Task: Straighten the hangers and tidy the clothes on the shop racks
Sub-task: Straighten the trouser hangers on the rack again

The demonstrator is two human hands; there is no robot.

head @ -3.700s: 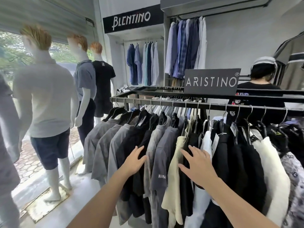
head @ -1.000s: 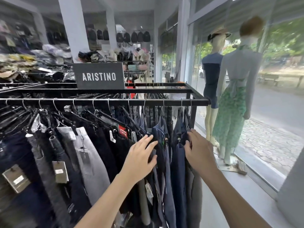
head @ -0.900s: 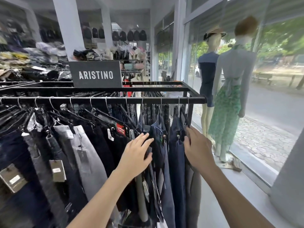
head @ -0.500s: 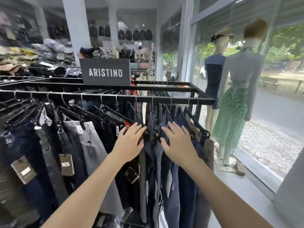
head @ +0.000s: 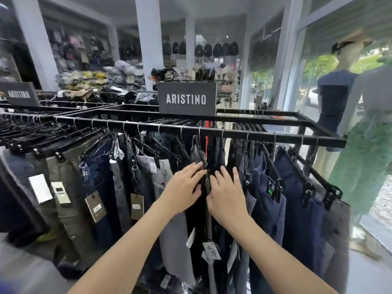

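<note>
**Reaching into the hanging trousers**

Both hands meet at the middle of the black rack rail (head: 233, 132), where trousers (head: 163, 172) hang from clip hangers (head: 148, 146) below the ARISTINO sign (head: 186, 98). The left hand (head: 182, 188) lies flat, fingers straight, its tips at a hanger clip. The right hand (head: 228, 195), just beside it, rests with spread, straight fingers against the navy trousers (head: 263, 200). Neither hand grips anything.
</note>
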